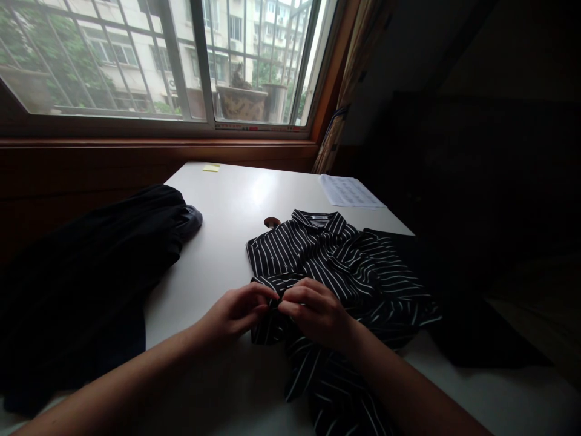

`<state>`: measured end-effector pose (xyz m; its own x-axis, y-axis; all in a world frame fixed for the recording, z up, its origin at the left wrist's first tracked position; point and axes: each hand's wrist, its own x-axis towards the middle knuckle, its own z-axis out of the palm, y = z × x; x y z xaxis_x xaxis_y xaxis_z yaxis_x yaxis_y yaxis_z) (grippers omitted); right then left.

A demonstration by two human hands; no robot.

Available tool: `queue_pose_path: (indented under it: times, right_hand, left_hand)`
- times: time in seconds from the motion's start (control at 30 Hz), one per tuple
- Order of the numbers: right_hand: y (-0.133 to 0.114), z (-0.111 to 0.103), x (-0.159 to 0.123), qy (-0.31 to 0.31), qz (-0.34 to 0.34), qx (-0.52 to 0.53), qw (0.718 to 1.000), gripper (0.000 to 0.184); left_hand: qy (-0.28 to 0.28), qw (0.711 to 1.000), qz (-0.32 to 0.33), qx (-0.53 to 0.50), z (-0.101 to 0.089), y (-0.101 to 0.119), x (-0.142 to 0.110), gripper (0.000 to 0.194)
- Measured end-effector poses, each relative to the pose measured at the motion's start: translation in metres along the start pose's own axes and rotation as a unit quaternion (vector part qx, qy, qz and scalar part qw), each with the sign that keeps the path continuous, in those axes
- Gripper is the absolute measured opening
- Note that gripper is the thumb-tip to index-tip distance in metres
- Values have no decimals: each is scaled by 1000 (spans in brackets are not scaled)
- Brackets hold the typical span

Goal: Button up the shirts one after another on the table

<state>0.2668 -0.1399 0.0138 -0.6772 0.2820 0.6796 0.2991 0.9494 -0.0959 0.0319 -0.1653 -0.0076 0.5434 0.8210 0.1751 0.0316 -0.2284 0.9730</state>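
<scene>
A black shirt with white stripes (318, 254) lies spread on the white table, its collar (320, 219) pointing away from me. Both hands meet over its left part, where a sleeve or cuff end (272, 327) is bunched. My left hand (245, 306) pinches the striped cloth between thumb and fingers. Close against it, my right hand (315, 309) has its fingers curled and pinched on the same piece of cloth. The exact spot between the fingertips is hidden. Lower folds of the shirt hang toward me beneath my right forearm.
Dark clothes (91, 266) are heaped on the table's left side. Another dark cloth (481, 327) lies at the right. Printed paper sheets (349, 191), a yellow sticky note (211, 168) and a round cable hole (272, 223) are on the white table (227, 206). A barred window (181, 60) stands behind.
</scene>
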Motion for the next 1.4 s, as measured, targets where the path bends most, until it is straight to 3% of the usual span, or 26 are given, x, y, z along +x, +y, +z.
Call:
queue_pose_path:
  times: [0.23,0.4,0.53,0.7,0.93,1.4]
  right_hand:
    - [0,2,-4,31,-19,40,999,15]
    - [-3,1,-4,48,-25,60,997,18]
    - [-6,1,-1,45,-18,81,996,21]
    - [-6,-1,1,40,-23,71,996,28]
    - [-4,-1,-2,28,-36,57,997,23]
    - [-8,0,-3,67,-27,89,993,26]
  left_hand:
    - [42,977,107,178,4,2,-3,26]
    - [114,926,207,294,7,9,-4,11]
    - [134,891,267,342,5,11,-3,8]
    - [132,864,287,392,4,10,-7,9]
    - [130,832,300,447,3,10,-9,10]
    - [138,810,314,475,5,14,-12,11]
